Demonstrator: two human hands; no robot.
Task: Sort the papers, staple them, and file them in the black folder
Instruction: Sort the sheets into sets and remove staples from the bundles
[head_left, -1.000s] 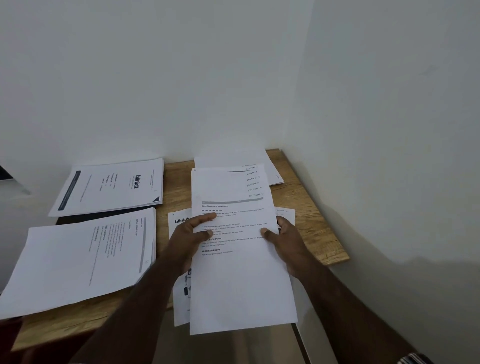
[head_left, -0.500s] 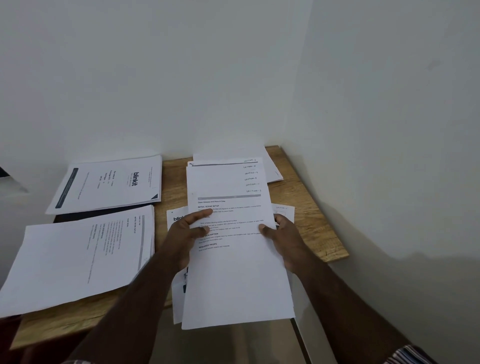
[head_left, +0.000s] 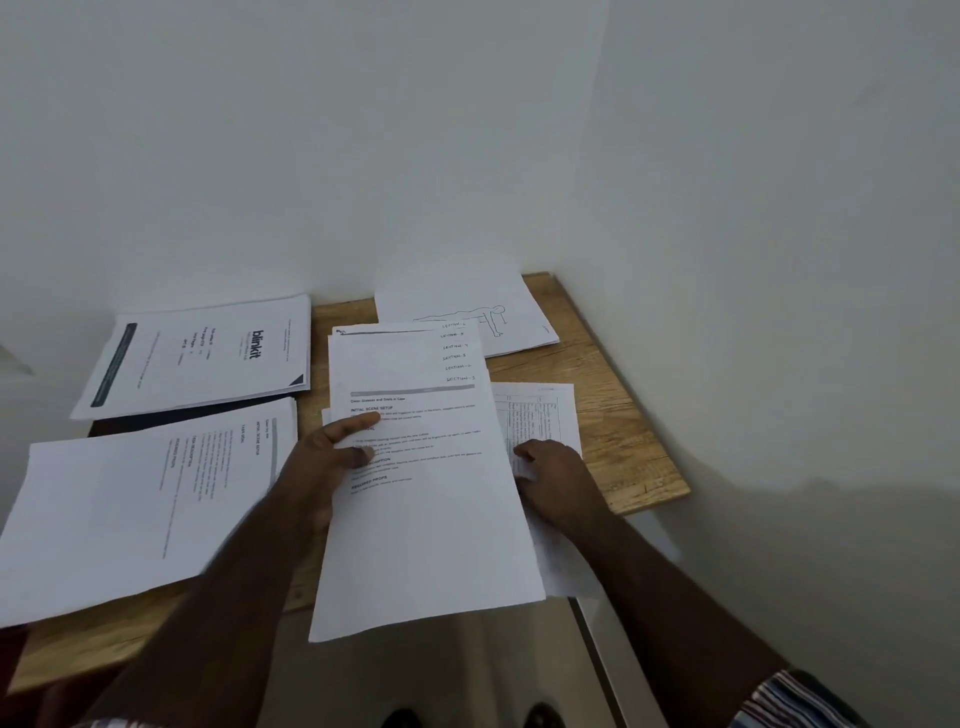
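- Two hands work at the near edge of the tabletop. The left hand pinches a held sheaf of printed pages at its left edge, thumb on top, holding it up at about six o'clock.
- Half a second ago the right hand gripped the sheaf's right edge; it has let go and now lies at about four o'clock on a table-printed sheet flat on the wood. Its fingers curl at that sheet's edge, but whether they pinch it I cannot tell.
- My reading: sorting is under way, and that sheet is probably the next one to be gathered or placed.
- At nine o'clock, a large pile of text pages overhangs the near edge.
- Beyond it, at ten o'clock, the black folder shows only as a dark strip between that pile and a "blinkit" stack, which lies on top of it.
- Farthest, at one o'clock near the wall corner, a figure-drawing page lies alone.
- No stapler is visible; stapling and filing are not yet begun.
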